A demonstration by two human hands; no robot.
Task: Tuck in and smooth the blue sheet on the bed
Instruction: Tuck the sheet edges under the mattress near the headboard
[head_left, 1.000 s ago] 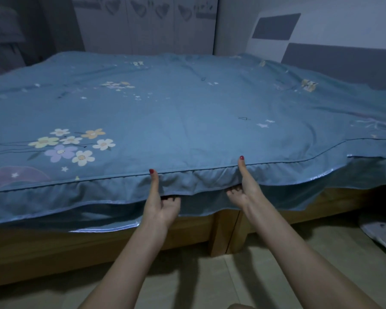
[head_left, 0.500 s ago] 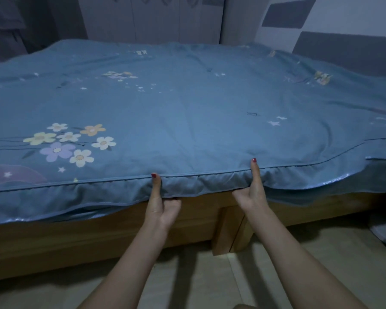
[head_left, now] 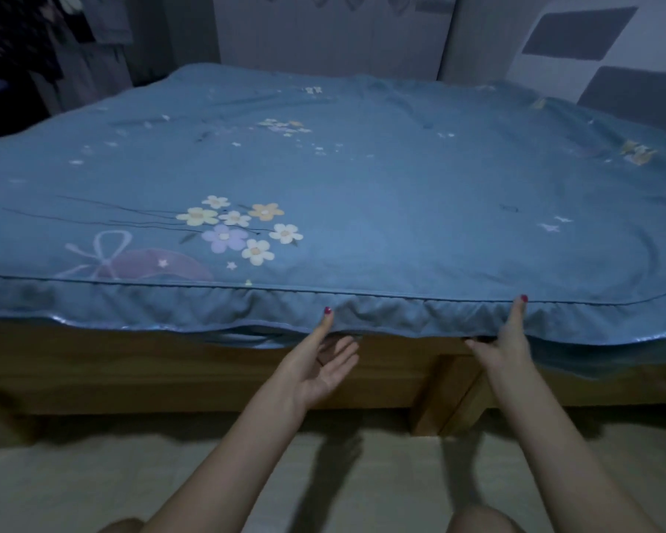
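Note:
The blue sheet, printed with flowers and stars, covers the whole bed, and its frilled hem hangs over the near edge. My left hand holds the hem from below, thumb pressed up on the front of the frill and fingers reaching under it. My right hand pinches the hem further right in the same way, thumb on the front and fingers hidden behind the fabric. The hem between my hands is bunched and wrinkled.
A wooden bed frame with a leg stands under the sheet. Beyond the bed is a pale wardrobe, with the grey headboard at the right. Dark clothes hang at the far left. Light floor lies beneath me.
The loose hanging frill now sits higher along the frame. My view has swung left. Both hands stay on the hem, and my left fingers have straightened out under it.

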